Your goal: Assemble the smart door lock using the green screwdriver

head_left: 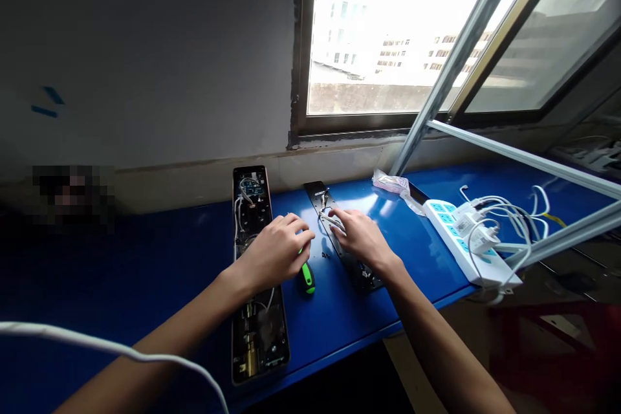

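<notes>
My left hand (pixel 281 247) is curled above the gap between two long black parts, its fingertips bent together. Whatever it may pinch is hidden. Partly under those fingers lies a green and black screwdriver (pixel 306 278). My right hand (pixel 361 237) is closed, thumb and index finger around a white cable (pixel 332 220) at the narrow black panel (pixel 315 191). Left of it is an opened long black housing (pixel 261 349) with a circuit board, wires and a brass-coloured cylinder; my left wrist crosses over it. A few small dark screws (pixel 325 255) lie between the parts.
A white power strip (pixel 456 246) with plugged-in adapters and tangled cables sits at the right. Metal frame bars (pixel 524 158) slant over the blue table (pixel 330 336). A clear plastic bag (pixel 395 186) lies by the wall. A white cable (pixel 121 349) crosses the lower left foreground.
</notes>
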